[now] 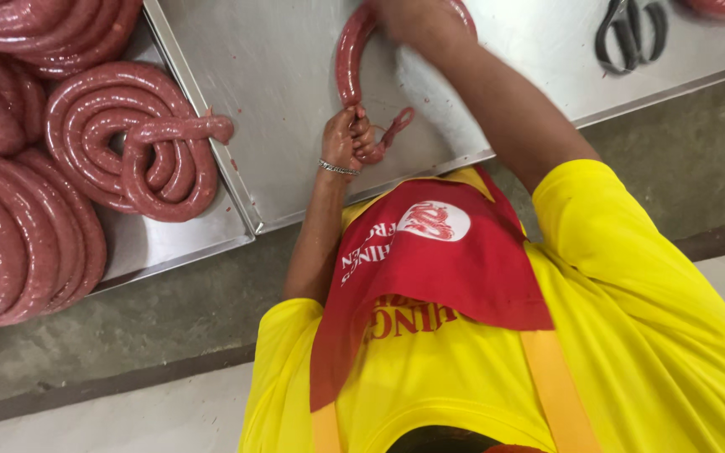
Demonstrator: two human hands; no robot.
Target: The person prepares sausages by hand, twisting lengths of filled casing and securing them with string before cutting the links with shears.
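Reddish-pink sausage (347, 59), yellow shirt (631, 335)

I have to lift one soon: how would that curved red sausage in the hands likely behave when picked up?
Probably floppy: the sausage bends in an arc between the left hand and right hand. Its glossy skin suggests slipperiness. The coiled sausages look thick, so likely heavy for its size.

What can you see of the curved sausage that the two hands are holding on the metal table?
The curved sausage is a thick, reddish-pink link with a smooth, glossy casing. It bends in an arc on the steel table. The left hand pinches its near end, where a thin twisted tail of casing sticks out. The right hand covers its far end at the top edge of the picture, so that part is hidden. It lies apart from the coiled sausages on the tray.
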